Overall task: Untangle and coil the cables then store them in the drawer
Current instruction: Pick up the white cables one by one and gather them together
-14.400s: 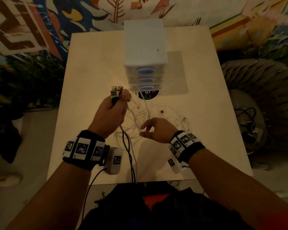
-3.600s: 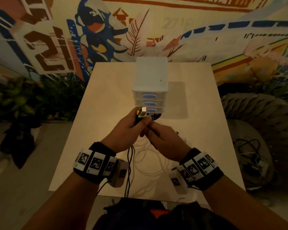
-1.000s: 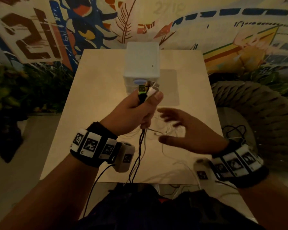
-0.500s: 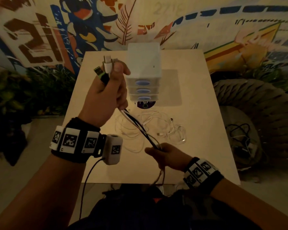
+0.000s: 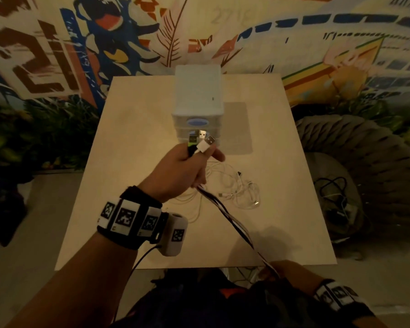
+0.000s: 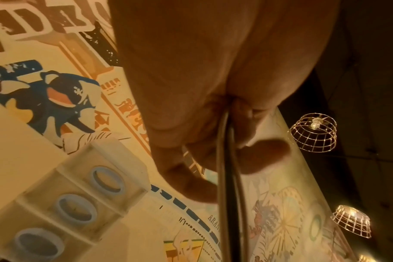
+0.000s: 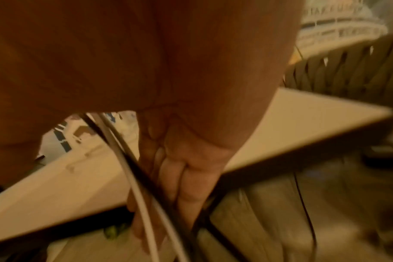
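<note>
My left hand (image 5: 187,162) is raised over the table and grips a bunch of USB plugs (image 5: 200,140), black and white, pointing up in front of the drawer unit (image 5: 197,107). From that fist a bundle of black and white cables (image 5: 234,223) runs taut down to my right hand (image 5: 284,271), which grips it at the table's near edge. The right wrist view shows fingers (image 7: 186,179) curled round the cables (image 7: 141,177). A loose tangle of white cables (image 5: 237,188) lies on the table (image 5: 133,162) in front of the drawers. All three drawers look closed.
A woven chair (image 5: 365,162) stands to the right of the table with dark cables (image 5: 336,195) on its seat. A mural wall runs behind. Plants (image 5: 33,138) fill the floor at the left. Wire lamps (image 6: 312,133) hang overhead.
My left hand has come down and to the right, in front of the drawers. My right hand has slid back along the bundle to the table's near edge, pulling it straight.
</note>
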The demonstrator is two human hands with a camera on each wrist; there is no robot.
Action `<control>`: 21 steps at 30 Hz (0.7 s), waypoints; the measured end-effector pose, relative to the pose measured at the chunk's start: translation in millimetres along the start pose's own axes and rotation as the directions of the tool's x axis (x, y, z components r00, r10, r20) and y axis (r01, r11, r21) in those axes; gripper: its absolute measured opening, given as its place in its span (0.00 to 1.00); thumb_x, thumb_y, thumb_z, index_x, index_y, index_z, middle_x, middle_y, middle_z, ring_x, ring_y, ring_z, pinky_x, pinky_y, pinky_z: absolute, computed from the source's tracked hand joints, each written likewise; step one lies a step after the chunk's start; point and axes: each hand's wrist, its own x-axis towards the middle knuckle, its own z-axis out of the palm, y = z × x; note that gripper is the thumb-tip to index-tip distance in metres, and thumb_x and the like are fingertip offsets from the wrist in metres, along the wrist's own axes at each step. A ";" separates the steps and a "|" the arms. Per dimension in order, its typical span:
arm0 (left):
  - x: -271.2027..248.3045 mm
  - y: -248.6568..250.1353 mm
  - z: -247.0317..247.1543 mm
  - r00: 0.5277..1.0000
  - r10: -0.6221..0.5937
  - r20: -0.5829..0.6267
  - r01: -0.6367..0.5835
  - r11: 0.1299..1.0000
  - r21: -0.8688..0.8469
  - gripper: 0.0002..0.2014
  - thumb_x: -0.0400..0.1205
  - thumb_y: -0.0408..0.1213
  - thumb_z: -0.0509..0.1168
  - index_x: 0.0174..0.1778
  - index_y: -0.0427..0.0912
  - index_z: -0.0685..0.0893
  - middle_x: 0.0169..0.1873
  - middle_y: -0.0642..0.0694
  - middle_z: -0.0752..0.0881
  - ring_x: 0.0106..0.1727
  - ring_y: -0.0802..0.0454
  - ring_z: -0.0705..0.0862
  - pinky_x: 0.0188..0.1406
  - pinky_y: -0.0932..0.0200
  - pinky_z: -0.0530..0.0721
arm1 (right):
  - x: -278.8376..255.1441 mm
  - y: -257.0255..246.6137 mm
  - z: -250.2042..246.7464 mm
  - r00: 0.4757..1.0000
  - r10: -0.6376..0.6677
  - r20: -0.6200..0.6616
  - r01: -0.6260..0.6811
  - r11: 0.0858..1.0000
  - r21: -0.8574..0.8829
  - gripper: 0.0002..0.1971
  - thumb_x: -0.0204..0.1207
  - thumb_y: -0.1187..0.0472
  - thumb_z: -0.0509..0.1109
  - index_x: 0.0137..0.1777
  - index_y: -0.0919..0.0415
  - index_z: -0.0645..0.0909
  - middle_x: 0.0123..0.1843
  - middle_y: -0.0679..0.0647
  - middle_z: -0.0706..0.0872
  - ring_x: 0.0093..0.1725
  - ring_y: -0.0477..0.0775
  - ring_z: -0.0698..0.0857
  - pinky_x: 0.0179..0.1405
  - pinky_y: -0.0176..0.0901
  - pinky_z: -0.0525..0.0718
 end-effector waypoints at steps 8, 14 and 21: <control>1.0 21.4 8.4 0.990 0.022 0.137 -0.028 0.999 0.039 0.29 0.91 0.50 0.54 0.42 0.26 0.82 0.33 0.38 0.92 0.39 0.43 0.93 0.55 0.48 0.89 | -77.5 -128.7 -90.6 0.759 -0.492 -0.425 0.451 0.869 -0.201 0.35 0.69 0.36 0.76 0.77 0.37 0.72 0.71 0.28 0.79 0.69 0.30 0.79 0.71 0.32 0.79; 11.0 19.6 33.3 0.979 0.163 0.118 -0.169 0.985 0.039 0.14 0.90 0.36 0.58 0.52 0.27 0.83 0.36 0.34 0.89 0.40 0.44 0.91 0.47 0.50 0.90 | -99.8 -283.6 -117.1 0.390 -0.834 -0.389 0.704 0.543 -0.458 0.27 0.86 0.46 0.62 0.84 0.47 0.65 0.80 0.43 0.74 0.78 0.39 0.73 0.75 0.36 0.73; 10.5 19.2 27.9 0.995 0.095 0.020 -0.095 0.995 -0.002 0.14 0.89 0.24 0.55 0.39 0.40 0.76 0.20 0.57 0.75 0.20 0.61 0.71 0.24 0.67 0.71 | -54.9 -293.4 -116.7 0.443 -0.817 -0.370 0.761 0.561 -0.328 0.31 0.86 0.51 0.66 0.87 0.49 0.60 0.83 0.48 0.72 0.80 0.41 0.72 0.77 0.50 0.77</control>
